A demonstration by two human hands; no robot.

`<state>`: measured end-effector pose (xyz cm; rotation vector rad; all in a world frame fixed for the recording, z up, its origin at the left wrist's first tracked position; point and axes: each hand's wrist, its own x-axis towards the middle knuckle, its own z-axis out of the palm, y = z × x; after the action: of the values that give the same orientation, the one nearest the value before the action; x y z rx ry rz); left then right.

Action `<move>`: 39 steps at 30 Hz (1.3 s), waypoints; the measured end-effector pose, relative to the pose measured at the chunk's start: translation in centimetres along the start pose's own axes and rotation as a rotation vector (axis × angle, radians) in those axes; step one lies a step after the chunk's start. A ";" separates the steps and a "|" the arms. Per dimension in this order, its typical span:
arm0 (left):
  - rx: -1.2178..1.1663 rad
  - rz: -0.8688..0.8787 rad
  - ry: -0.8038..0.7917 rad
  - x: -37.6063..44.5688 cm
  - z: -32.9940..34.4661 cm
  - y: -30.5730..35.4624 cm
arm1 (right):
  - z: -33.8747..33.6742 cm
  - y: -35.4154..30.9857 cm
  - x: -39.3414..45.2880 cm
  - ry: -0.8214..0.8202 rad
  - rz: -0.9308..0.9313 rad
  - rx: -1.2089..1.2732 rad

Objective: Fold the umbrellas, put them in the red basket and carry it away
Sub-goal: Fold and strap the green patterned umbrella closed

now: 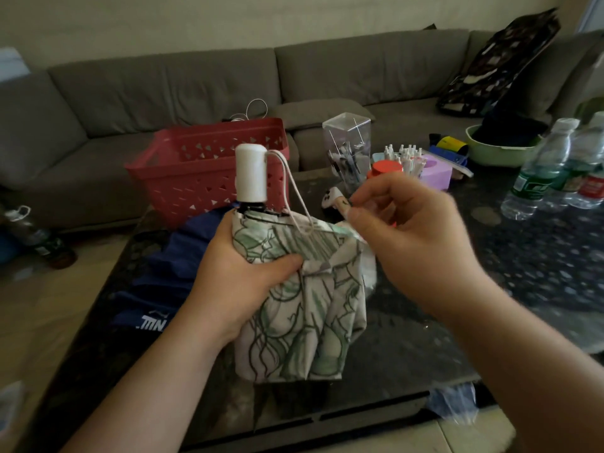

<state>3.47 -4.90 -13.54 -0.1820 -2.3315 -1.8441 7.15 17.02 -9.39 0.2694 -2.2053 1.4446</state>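
Note:
A collapsed white umbrella with a green leaf print [304,318] stands handle-up over the dark table, its white handle [251,173] and cord loop on top. My left hand [242,273] grips its bunched canopy just below the handle. My right hand [405,233] pinches the umbrella's fastening strap [340,201] at the upper right of the canopy. A dark blue umbrella [163,273] with white lettering lies folded on the table to the left, under my left hand. The red basket [196,171] with triangular holes stands behind it at the table's far left, and looks empty.
The dark speckled table [490,273] also holds a clear box of tools [348,148], a tray of small white bottles [405,155], an orange-lidded jar, a purple block, a green bowl [496,152] and several water bottles [552,165]. A grey sofa [196,86] runs behind. A bottle lies on the floor at left.

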 end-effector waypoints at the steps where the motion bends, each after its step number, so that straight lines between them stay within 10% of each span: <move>1: -0.001 -0.001 0.028 0.3 0.0 0.2 | 0.5 0.1 -0.5 -0.056 -0.028 -0.056; 7: 0.015 -0.005 0.102 0.6 0.7 1.3 | 3.5 2.4 -1.7 -0.358 -0.030 -0.386; 29: -0.535 -0.481 -0.209 1.0 -1.8 0.9 | 3.1 3.8 -0.5 -0.168 -0.409 -0.717; 39: -0.192 -0.150 0.176 1.3 -0.1 0.5 | 3.6 -0.8 -1.5 -0.099 -0.132 -0.340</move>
<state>2.31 -4.89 -12.80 0.1308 -2.1025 -2.0612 7.78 13.32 -10.65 0.3663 -2.4157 0.9861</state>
